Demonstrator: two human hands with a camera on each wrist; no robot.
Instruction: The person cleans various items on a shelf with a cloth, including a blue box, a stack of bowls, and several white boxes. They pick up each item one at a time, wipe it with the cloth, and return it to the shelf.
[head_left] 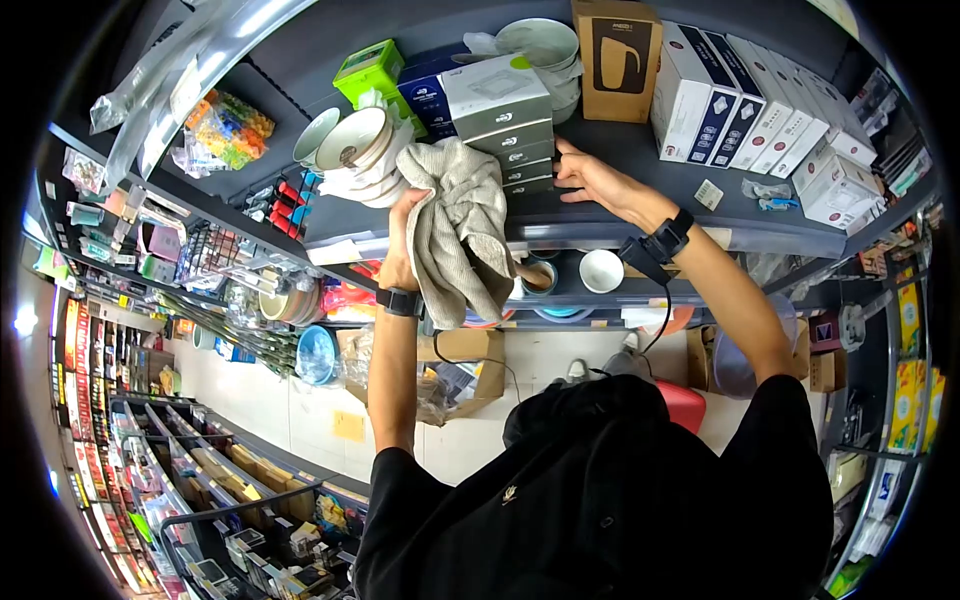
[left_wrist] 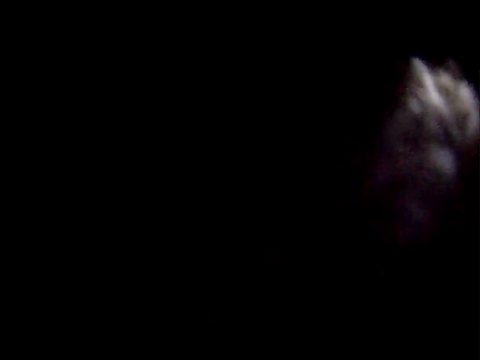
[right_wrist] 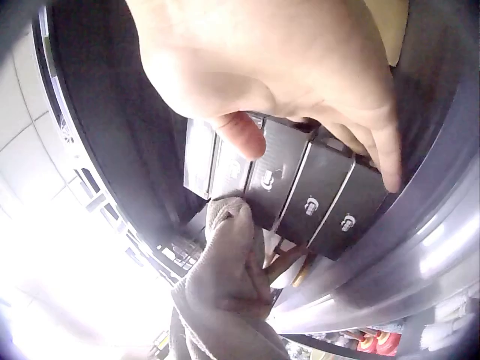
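Observation:
In the head view, a beige-grey knitted cloth (head_left: 455, 215) hangs in folds from my left hand (head_left: 402, 232), whose fingers are partly hidden by it. My right hand (head_left: 600, 187) is at the right end of a stack of flat dark-grey boxes (head_left: 515, 140), on the shelf's front part. In the right wrist view its thumb (right_wrist: 246, 136) lies over the box fronts and its fingers reach along the stack's end. The cloth (right_wrist: 225, 277) hangs in front of the boxes at their other end. The left wrist view is nearly black, with one blurred pale patch.
White bowls (head_left: 357, 150) are stacked left of the boxes, close to the cloth. A brown kettle box (head_left: 617, 60) and a row of white boxes (head_left: 740, 105) stand to the right. Below the shelf edge (head_left: 760, 240) are a white bowl (head_left: 601, 271) and a cardboard box (head_left: 485, 370).

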